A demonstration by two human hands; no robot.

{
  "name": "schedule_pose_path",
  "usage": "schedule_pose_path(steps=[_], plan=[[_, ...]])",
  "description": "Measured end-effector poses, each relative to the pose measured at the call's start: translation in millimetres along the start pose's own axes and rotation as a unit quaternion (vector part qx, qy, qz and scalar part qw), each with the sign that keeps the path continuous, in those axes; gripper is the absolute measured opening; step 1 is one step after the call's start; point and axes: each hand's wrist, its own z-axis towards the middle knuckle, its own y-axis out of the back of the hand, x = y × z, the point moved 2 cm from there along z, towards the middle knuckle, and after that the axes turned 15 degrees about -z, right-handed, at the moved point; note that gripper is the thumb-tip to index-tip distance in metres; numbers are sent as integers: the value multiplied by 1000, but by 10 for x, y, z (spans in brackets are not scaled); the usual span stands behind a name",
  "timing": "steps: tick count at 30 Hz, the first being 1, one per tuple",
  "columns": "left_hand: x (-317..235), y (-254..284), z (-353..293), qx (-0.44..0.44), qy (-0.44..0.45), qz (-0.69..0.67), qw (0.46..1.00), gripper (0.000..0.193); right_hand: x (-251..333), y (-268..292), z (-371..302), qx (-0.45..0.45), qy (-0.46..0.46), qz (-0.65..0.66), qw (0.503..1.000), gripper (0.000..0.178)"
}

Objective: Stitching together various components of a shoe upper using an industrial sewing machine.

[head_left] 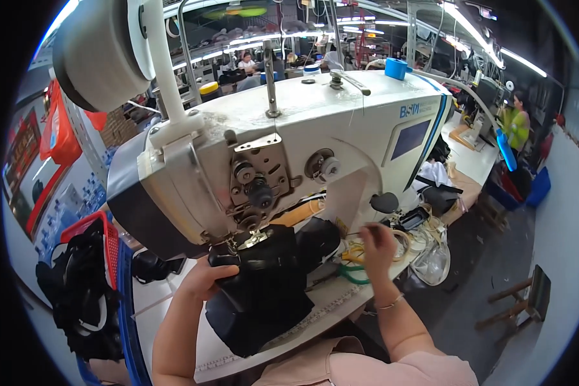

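A large white sewing machine (302,122) stands in front of me. Beneath its presser foot (254,239) lies black sewn work (264,283), a dark fabric or leather piece that drapes down over the table edge. My left hand (209,276) is closed on this black piece, its thumb on top, just left of the needle area. To the right, my right hand (378,248) is raised beside the machine arm with its fingers curled together. Whatever those fingers pinch, if anything, is too small to make out. A second dark rounded part (318,241) sits behind the work.
A red basket (111,248) heaped with black pieces (80,289) stands at the left. Right of the machine lie a green ring (354,275), a clear plastic bag (431,260) and loose scraps. A wooden stool (527,299) is on the floor; a person (516,122) stands far right.
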Motion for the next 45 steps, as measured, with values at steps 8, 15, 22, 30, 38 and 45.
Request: schedule_pose_path(steps=[8, 15, 22, 30, 38, 45], plan=[[43, 50, 19, 1, 3, 2, 1000, 40, -1045, 494, 778, -72, 90, -288, 951, 18], [13, -39, -10, 12, 29, 15, 999, 40, -482, 459, 411, -62, 104, -277, 953, 26], [30, -18, 13, 43, 38, 8, 998, 44, 285, -641, -663, 420, -318, 259, 810, 21], [-70, 106, 57, 54, 129, -25, 990, 34, 681, -676, -601, 463, -242, 276, 807, 21], [-157, 62, 42, -11, 180, 45, 983, 34, 706, -673, -524, 478, -210, 238, 819, 22], [-142, -11, 7, 22, 140, 152, 978, 43, 775, -686, -490, 482, -230, 264, 803, 20]])
